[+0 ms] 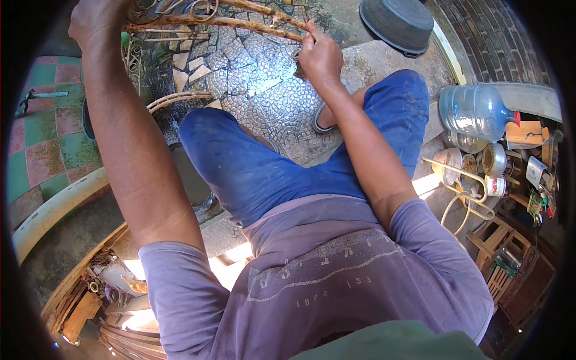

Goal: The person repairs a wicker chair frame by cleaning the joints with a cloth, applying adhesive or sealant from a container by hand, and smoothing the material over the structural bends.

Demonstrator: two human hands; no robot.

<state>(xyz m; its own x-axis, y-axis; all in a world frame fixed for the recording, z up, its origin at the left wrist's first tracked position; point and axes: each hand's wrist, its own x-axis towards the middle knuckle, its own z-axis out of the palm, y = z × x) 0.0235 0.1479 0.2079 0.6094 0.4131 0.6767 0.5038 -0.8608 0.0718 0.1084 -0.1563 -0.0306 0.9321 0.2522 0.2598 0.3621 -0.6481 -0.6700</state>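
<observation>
My right hand [321,55] is closed at the end of a light brown wooden stick [240,24], with its fingertips against the stick. A second stick [264,9] runs beside it, and the two nearly meet at that hand. Just below the hand hangs a small dark piece [299,71] I cannot make out. My left hand [99,17] is up at the top left, near the other end of the sticks and cut off by the picture's rim; its fingers do not show. A thin round loop [204,9] lies over the sticks between the hands.
A black basin [398,25] stands at the far right. Beside my right knee lie a big blue water bottle [474,112], several tins and a yellow metal frame [459,186]. Curved sticks [180,98] lie by my left knee. The ground is broken-tile mosaic [270,108].
</observation>
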